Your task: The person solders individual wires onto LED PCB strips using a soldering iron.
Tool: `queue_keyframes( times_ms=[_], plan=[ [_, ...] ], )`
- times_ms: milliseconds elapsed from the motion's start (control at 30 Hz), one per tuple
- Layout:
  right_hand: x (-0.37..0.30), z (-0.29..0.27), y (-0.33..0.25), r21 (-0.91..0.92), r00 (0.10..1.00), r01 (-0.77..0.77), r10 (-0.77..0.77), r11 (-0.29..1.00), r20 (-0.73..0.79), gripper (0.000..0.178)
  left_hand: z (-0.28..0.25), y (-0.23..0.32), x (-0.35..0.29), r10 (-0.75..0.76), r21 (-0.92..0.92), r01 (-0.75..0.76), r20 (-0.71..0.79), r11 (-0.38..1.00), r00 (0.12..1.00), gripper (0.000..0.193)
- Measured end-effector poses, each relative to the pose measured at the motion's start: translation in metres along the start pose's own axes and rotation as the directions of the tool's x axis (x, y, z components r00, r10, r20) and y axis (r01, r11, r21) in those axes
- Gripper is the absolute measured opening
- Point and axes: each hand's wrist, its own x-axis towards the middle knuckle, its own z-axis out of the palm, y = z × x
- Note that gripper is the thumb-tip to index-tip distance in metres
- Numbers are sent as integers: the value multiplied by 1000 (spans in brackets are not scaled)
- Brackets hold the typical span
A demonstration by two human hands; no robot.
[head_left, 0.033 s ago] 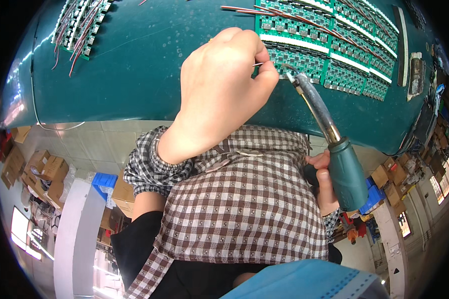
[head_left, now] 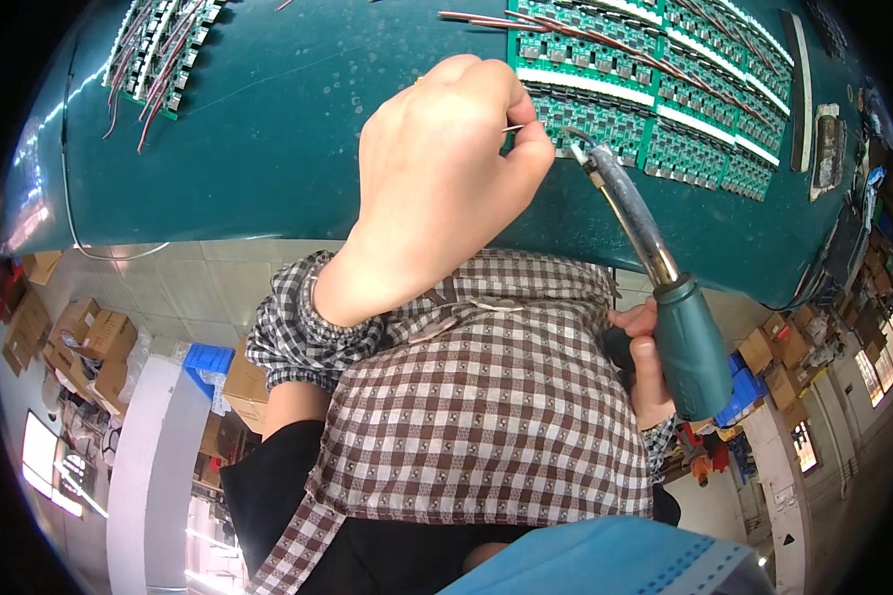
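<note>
My left hand (head_left: 446,164) is over the table at the near left edge of a green circuit board panel (head_left: 700,159), its thumb and forefinger pinched on a thin wire (head_left: 512,128). A short bit of that wire shows between the fingertips. My right hand (head_left: 649,372) is closed round the green handle of a soldering iron (head_left: 693,342), which hides some of its fingers. The iron's bent tip reaches the panel's near edge, just right of the left fingertips. Whether it touches the board I cannot tell. Red and dark wires (head_left: 605,45) lie across the panel.
On the green-covered table (head_left: 298,129), a second batch of boards with wires (head_left: 164,55) lies at the far left. A dark bar (head_left: 801,94) and a small metal-topped block (head_left: 828,149) are at the right. Cardboard boxes (head_left: 104,332) stand on the floor.
</note>
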Motion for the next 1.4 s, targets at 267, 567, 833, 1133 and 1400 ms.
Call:
queue_keyframes(
  times_ms=[267, 567, 833, 1133, 1400],
  plan=[
    [3, -2, 4, 47, 997, 72, -73, 996, 36, 35, 0, 2, 1, -26, 3, 26, 19, 1000, 999, 8],
    [7, 0, 5, 172, 994, 98, -90, 980, -55, 41, -2, 4, 1, -48, 10, 47, 44, 999, 998, 9],
    [19, -4, 15, 200, 958, 280, -258, 939, -126, 35, -5, 4, 2, -66, -16, 68, 76, 998, 995, 10],
    [35, -13, 22, 388, 949, 312, -265, 867, -171, 43, -54, -8, 11, 0, 70, 9, -132, 998, 991, 13],
    [40, -26, 23, 443, 940, 335, -263, 832, -216, 40, -47, -41, 56, 151, 245, -135, -48, 960, 987, 12]
  ],
)
